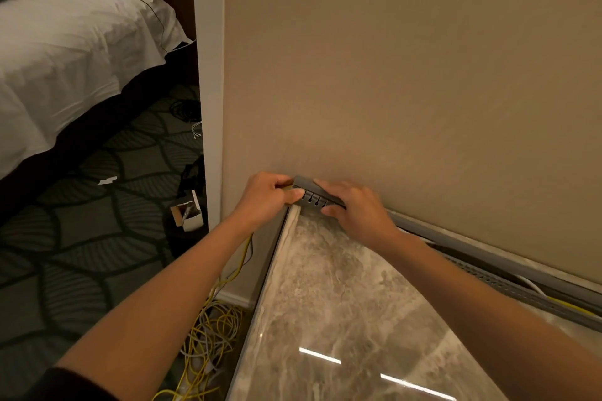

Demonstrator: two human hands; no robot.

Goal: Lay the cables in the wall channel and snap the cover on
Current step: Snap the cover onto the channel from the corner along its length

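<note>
channel (488, 277): cables (568, 305) inside | left hand (265, 195), right hand (356, 210) hold its end

countertop (342, 303): polished marble, glossy | channel (312, 197): grey matt plastic | wall (407, 75): beige, matt | bedding (65, 42): white cloth | carpet (81, 221): patterned pile

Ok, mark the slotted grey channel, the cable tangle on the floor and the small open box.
slotted grey channel (309, 189), head view, top face above the slots.
cable tangle (211, 332), head view, middle of the heap.
small open box (188, 213), head view, its open inside.
</note>
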